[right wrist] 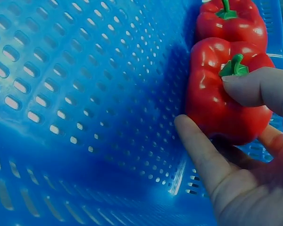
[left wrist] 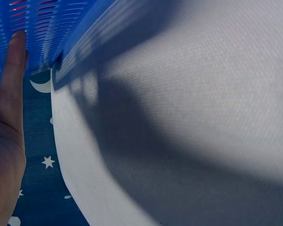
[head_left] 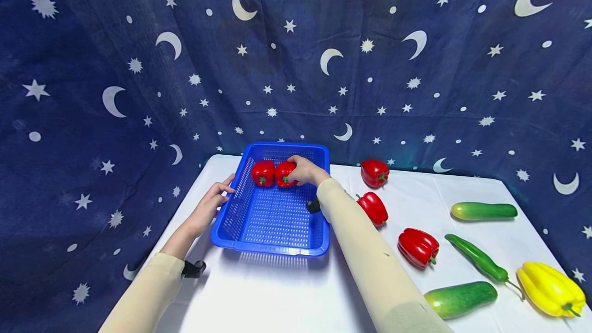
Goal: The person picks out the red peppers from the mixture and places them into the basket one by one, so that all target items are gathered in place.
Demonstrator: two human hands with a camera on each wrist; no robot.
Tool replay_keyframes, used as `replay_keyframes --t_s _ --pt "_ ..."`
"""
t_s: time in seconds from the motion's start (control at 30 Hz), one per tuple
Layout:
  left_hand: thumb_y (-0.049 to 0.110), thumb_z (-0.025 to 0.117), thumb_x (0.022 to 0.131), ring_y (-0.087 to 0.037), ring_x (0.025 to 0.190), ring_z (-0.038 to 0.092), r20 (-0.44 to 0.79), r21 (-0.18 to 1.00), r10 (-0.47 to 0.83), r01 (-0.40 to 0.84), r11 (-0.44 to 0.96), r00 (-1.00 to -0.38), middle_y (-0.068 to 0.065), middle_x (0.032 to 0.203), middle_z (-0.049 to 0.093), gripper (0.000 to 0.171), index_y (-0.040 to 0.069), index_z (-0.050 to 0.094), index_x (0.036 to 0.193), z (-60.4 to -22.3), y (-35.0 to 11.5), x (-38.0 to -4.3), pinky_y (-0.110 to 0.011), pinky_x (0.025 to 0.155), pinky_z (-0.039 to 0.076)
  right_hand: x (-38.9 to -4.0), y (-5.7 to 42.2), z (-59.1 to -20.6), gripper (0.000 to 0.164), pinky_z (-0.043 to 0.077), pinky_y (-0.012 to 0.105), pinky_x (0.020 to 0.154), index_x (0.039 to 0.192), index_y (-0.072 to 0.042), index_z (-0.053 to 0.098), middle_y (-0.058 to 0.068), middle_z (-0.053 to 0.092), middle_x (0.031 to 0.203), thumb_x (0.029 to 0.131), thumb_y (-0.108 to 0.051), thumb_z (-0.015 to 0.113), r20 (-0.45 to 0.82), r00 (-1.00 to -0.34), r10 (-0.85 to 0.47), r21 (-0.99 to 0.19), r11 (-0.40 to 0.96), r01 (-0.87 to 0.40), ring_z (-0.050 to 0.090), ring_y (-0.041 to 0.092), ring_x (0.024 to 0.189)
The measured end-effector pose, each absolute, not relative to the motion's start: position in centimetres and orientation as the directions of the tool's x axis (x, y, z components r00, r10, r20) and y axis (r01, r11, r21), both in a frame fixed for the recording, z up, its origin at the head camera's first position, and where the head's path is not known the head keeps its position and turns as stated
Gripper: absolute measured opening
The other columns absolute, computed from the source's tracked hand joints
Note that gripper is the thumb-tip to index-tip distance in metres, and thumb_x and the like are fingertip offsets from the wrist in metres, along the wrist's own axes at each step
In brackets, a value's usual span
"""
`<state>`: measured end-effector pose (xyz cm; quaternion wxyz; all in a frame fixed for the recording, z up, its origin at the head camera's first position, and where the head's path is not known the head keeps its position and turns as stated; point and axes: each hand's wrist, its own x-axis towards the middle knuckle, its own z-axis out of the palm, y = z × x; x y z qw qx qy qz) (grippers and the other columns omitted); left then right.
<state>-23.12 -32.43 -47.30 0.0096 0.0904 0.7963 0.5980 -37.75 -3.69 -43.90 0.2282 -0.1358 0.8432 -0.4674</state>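
Note:
In the head view a blue perforated basket stands on the white table. Two red bell peppers lie side by side at its back. My right hand reaches over the basket's right side and holds the right-hand bell pepper, thumb near the green stem and other fingers around its side. The other bell pepper sits right beside it. My left hand is at the basket's left side, fingertips at the rim. In the left wrist view a straight finger lies against the outer slotted wall.
Right of the basket lie three more red bell peppers, one partly behind my right sleeve. Farther right are two cucumbers, a long green pepper and a yellow bell pepper. A dark blue star-and-moon cloth hangs behind the table.

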Motion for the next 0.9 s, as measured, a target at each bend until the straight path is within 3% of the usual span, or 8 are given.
replay_keyframes --t_s 0.17,0.5,0.9 --pt "0.006 0.034 0.102 -0.049 0.147 0.029 0.091 0.955 0.156 0.131 0.266 -0.984 -0.002 0.17 0.019 0.028 -0.001 0.046 0.126 -47.2 -32.4 -23.1 -0.051 0.091 0.049 -38.0 -3.8 -44.1 0.075 0.056 0.042 0.088 0.15 -0.007 0.044 0.019 0.05 0.144 0.083 0.003 0.075 -0.271 -0.865 -0.422 -0.822 0.569 -0.02 0.057 0.036 0.12" --pt "0.008 0.032 0.103 -0.045 0.15 0.026 0.068 0.946 0.139 0.108 0.305 -0.988 0.001 0.17 0.018 0.028 0.004 0.047 0.126 -47.2 -32.2 -23.0 -0.067 0.1 0.041 -38.2 -4.0 -44.1 0.076 0.056 0.04 0.089 0.151 -0.011 0.045 0.017 0.053 0.143 0.084 0.0 0.078 -0.277 -0.879 -0.389 -0.743 0.666 -0.061 0.057 0.033 0.12" --pt "0.005 0.034 0.103 -0.05 0.146 0.032 0.097 0.955 0.161 0.137 0.262 -0.982 -0.004 0.17 0.018 0.027 -0.003 0.045 0.126 -47.3 -32.3 -23.1 -0.042 0.086 0.05 -37.3 -3.3 -42.0 0.084 0.048 0.045 0.103 0.158 -0.009 0.035 0.016 0.048 0.151 0.085 -0.003 0.078 -0.314 -0.853 -0.417 -0.71 0.699 -0.08 0.055 0.033 0.127"
